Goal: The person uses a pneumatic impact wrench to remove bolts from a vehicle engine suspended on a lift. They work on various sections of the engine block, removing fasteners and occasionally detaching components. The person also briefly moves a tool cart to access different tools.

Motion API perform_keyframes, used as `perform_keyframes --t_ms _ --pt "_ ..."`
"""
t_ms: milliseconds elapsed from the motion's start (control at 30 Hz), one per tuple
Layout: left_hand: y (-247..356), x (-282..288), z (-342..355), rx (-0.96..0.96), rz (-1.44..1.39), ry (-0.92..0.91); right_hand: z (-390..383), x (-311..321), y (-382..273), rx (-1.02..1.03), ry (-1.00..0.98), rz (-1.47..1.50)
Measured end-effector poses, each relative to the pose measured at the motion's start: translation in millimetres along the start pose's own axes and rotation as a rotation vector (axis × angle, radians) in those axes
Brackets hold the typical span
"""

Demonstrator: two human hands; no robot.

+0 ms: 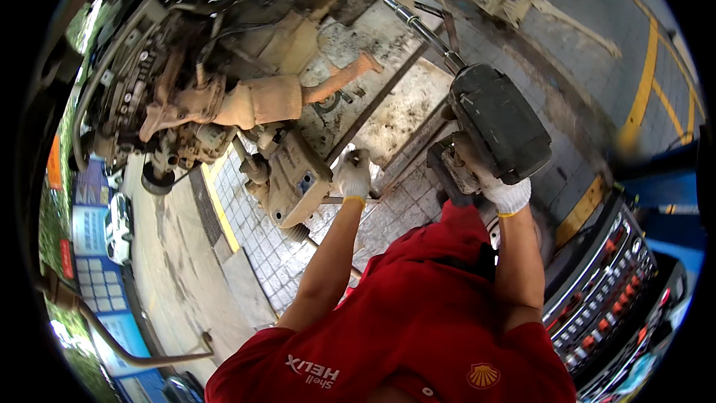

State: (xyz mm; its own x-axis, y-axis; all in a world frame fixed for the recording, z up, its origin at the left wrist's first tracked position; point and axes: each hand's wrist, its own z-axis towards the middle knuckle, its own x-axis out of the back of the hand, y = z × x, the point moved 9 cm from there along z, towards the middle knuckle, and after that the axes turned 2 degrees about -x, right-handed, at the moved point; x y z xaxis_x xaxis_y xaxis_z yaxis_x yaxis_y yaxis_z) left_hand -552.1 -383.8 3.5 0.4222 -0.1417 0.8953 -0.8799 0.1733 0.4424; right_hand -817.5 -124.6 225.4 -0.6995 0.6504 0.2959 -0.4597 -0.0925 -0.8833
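The right hand [485, 170], gloved, is wrapped around the handle of a bulky dark impact wrench [501, 116] right of centre, its long bright extension [418, 26] pointing far and a little left, over the edge of what looks like a stained counter [414, 116]. The left hand [353, 175], also gloved, is loosely curled beside the oil pan [297, 172]; whether it has hold of anything I cannot tell. The tool looks front-heavy, so the step in hand, managing it one-handed, probably goes best with the elbow close, the wrist straight and the left hand supporting the body, clear of the turning extension; the socket end should sit square before the trigger is pressed. The rusty exhaust pipe [339, 80] juts right from the engine [179, 93] and could catch a leftward swing, and the dark bars [388, 101] crossing the middle limit a low approach. A detached metal part [514, 0] lies far right on the floor; a tray of sockets [608, 291] stands near right.
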Motion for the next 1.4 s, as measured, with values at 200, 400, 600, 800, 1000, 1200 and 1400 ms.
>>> perform_keyframes --t_ms 200,400,600,800,1000,1200,1400 --pt "-54 -1 57 -0.005 -0.044 0.262 -81 13 51 -0.144 0.148 -0.070" --pt "-38 18 81 -0.011 0.275 0.411 -170 1 107 -0.327 -0.031 -0.276" --pt "-24 24 84 0.138 0.173 0.409 -193 2 146 -0.632 0.248 0.841" --pt "-52 16 110 0.336 0.492 0.223 -160 3 142 -0.618 0.178 0.603" --pt "-52 -1 126 0.153 0.690 0.074 -117 -25 161 -0.660 0.097 0.545" --pt "32 -14 16 0.105 -0.157 0.122 -60 -56 157 -0.684 0.003 0.593" --pt "-169 -221 -22 0.753 -0.882 0.004 -76 -66 189 -0.722 0.025 0.521"
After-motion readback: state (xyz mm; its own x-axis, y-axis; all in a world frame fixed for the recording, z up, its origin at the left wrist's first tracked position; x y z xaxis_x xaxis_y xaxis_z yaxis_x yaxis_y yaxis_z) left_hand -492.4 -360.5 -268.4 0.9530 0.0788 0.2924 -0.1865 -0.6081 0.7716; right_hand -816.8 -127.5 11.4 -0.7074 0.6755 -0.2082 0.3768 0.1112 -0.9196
